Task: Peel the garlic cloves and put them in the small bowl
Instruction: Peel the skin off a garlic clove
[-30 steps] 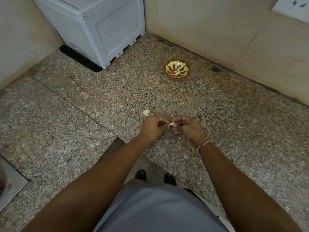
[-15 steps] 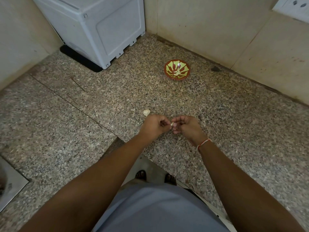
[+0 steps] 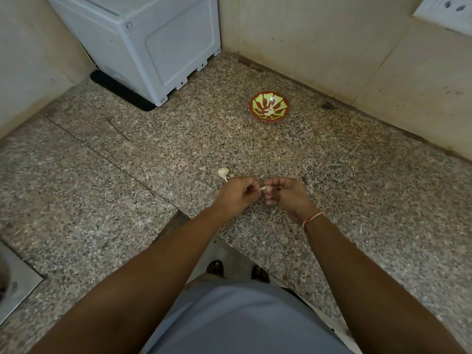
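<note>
A small pale garlic clove (image 3: 262,188) is held between my two hands over the speckled granite counter (image 3: 127,200). My left hand (image 3: 236,194) pinches one end with curled fingers, and my right hand (image 3: 284,194) pinches the other end. Just beyond my left hand a white garlic bulb (image 3: 223,172) lies on the counter. Farther back stands the small red and green bowl (image 3: 255,104), with a few pale peeled cloves (image 3: 270,110) inside.
A grey-white plastic appliance box (image 3: 153,44) fills the back left corner. Beige tiled walls (image 3: 357,54) close the counter at the back and left. A steel sink edge (image 3: 15,284) shows at the lower left. The counter's front edge runs below my hands.
Both hands stay in the same spot, working the clove between the fingertips. Less of the clove shows between the fingers than one second ago.
</note>
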